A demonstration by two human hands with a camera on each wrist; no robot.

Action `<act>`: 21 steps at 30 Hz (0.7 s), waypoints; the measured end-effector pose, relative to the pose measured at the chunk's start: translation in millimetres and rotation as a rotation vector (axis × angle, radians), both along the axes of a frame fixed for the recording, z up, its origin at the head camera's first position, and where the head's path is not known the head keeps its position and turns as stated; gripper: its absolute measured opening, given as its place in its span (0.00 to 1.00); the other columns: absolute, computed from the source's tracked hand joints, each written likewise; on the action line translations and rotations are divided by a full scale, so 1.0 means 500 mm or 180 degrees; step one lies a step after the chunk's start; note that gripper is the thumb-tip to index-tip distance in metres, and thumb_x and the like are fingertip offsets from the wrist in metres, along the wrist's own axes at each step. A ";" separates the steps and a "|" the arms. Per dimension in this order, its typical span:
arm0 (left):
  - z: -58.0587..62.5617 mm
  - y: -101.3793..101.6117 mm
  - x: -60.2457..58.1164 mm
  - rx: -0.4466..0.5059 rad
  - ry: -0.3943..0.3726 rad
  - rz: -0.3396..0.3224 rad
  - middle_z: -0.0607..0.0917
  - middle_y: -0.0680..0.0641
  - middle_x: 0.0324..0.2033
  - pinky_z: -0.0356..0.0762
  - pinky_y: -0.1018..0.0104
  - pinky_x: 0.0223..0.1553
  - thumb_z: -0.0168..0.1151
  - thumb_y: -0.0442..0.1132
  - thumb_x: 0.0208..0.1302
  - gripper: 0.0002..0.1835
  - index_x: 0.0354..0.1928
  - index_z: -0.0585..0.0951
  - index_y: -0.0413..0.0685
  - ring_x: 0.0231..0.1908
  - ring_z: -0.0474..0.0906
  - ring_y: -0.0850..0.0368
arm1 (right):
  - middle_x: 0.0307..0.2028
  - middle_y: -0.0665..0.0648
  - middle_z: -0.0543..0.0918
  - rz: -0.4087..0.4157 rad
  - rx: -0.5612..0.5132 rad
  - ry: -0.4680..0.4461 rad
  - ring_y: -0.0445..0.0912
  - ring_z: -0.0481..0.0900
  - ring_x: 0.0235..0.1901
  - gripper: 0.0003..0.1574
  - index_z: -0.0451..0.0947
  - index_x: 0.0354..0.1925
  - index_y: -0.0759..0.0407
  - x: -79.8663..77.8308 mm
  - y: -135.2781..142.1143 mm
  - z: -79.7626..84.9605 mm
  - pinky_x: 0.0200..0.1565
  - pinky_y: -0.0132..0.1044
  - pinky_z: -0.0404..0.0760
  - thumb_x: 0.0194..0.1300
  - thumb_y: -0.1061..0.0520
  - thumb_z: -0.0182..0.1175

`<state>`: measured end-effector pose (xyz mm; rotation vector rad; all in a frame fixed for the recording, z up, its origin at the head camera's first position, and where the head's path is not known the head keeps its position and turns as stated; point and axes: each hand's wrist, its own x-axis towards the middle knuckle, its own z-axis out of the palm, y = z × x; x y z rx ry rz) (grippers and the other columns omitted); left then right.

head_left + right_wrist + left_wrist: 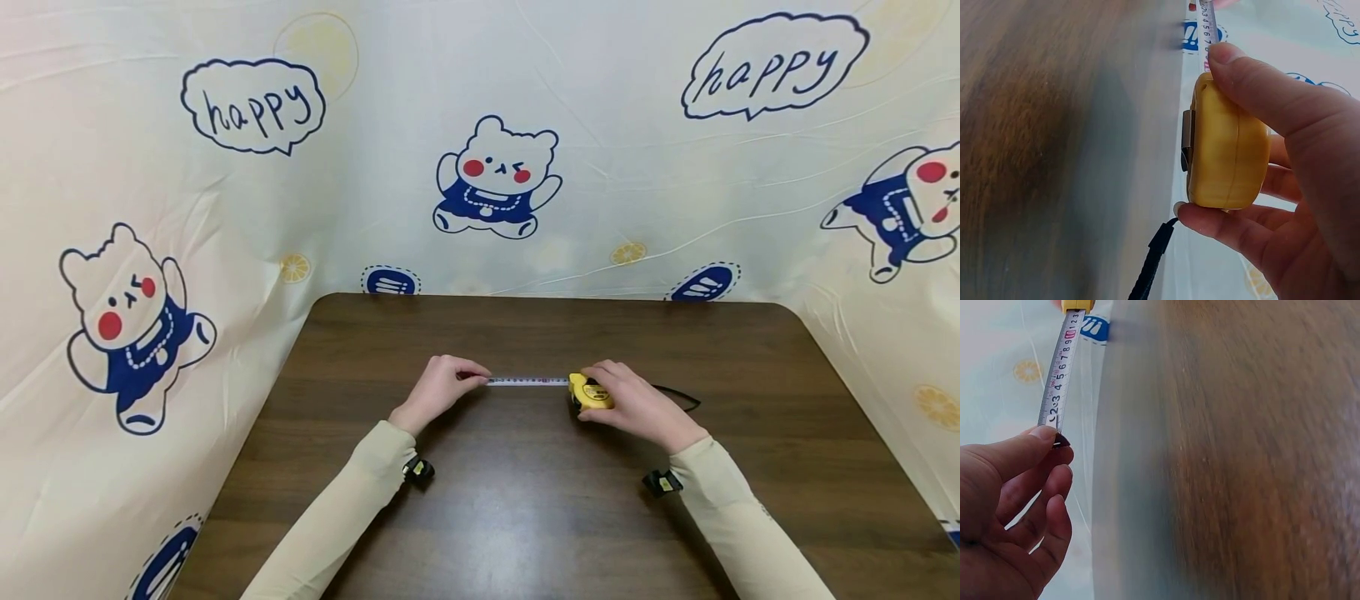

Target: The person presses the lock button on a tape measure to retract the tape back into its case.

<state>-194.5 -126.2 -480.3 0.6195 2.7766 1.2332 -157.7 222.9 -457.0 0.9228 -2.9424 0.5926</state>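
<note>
A yellow tape measure (pixel 592 393) is gripped by my right hand (pixel 633 402), thumb at one end and fingers around the case in the right wrist view. Its white blade (pixel 528 382) runs out to the left, drawn out a little past the 10 mark. My left hand (pixel 438 387) pinches the blade's dark end hook (pixel 1061 441) between thumb and forefinger, the other fingers loosely bent. Between the two hands the blade stretches nearly straight above the table. A black wrist strap (pixel 1152 259) hangs from the case.
The brown wooden table (pixel 495 500) has rounded far corners. Behind it and at both sides hangs a pale cloth (pixel 615 108) printed with bears and "happy" bubbles. A small black device (pixel 418 472) is worn at the left wrist, another (pixel 663 482) at the right.
</note>
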 end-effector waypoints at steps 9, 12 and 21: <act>0.002 0.015 0.000 0.0028 0.0007 -0.0069 0.92 0.51 0.43 0.86 0.60 0.47 0.71 0.37 0.69 0.06 0.45 0.93 0.51 0.44 0.87 0.58 | 0.58 0.61 0.80 0.0014 -0.0046 0.0026 0.51 0.79 0.54 0.44 0.75 0.66 0.65 0.002 -0.009 0.003 0.57 0.51 0.81 0.62 0.43 0.76; 0.002 0.022 0.000 0.0037 0.0006 -0.0100 0.92 0.52 0.43 0.85 0.61 0.47 0.71 0.37 0.69 0.06 0.44 0.93 0.51 0.44 0.87 0.59 | 0.57 0.60 0.80 0.0026 -0.0051 0.0039 0.51 0.79 0.53 0.44 0.75 0.66 0.65 0.004 -0.012 0.002 0.57 0.50 0.81 0.62 0.43 0.76; 0.003 0.043 0.002 0.0036 -0.0019 -0.0163 0.92 0.52 0.44 0.85 0.60 0.49 0.71 0.38 0.69 0.07 0.45 0.93 0.50 0.44 0.87 0.58 | 0.57 0.59 0.80 0.0065 -0.0055 0.0054 0.50 0.79 0.53 0.42 0.76 0.66 0.64 0.005 -0.020 0.002 0.56 0.50 0.82 0.63 0.42 0.76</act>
